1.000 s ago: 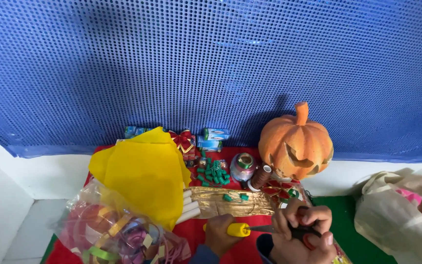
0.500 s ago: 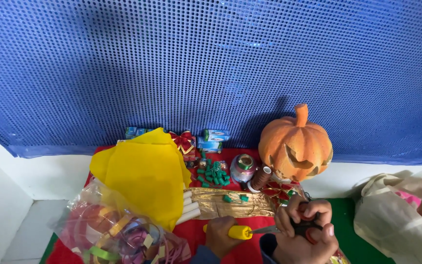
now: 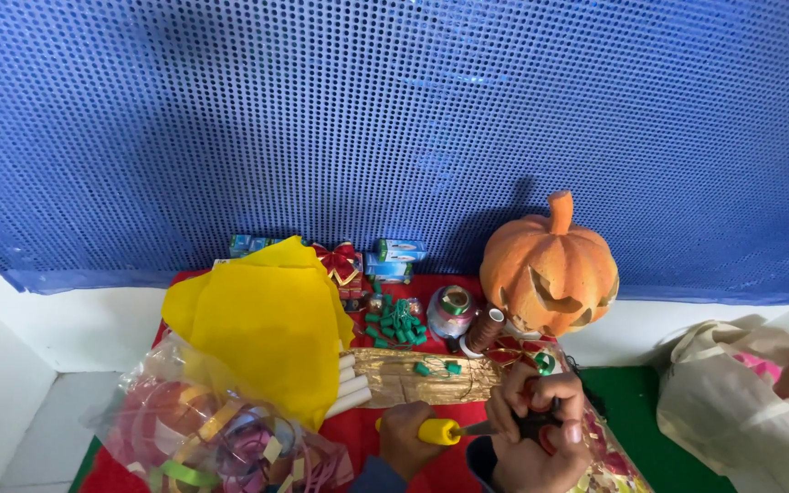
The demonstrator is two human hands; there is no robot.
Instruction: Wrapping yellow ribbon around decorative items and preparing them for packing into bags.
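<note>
Head view: left hand (image 3: 410, 436) holds screwdriver (image 3: 454, 430) horizontal, tip rightward

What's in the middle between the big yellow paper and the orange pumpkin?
In the head view, between the yellow paper and the pumpkin lie a heap of little green pieces, a round ribbon spool and a brown thread spool, all on the red cloth.

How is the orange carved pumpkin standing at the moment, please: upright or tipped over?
Upright: the pumpkin rests on its base against the blue wall, stem pointing up.
</note>
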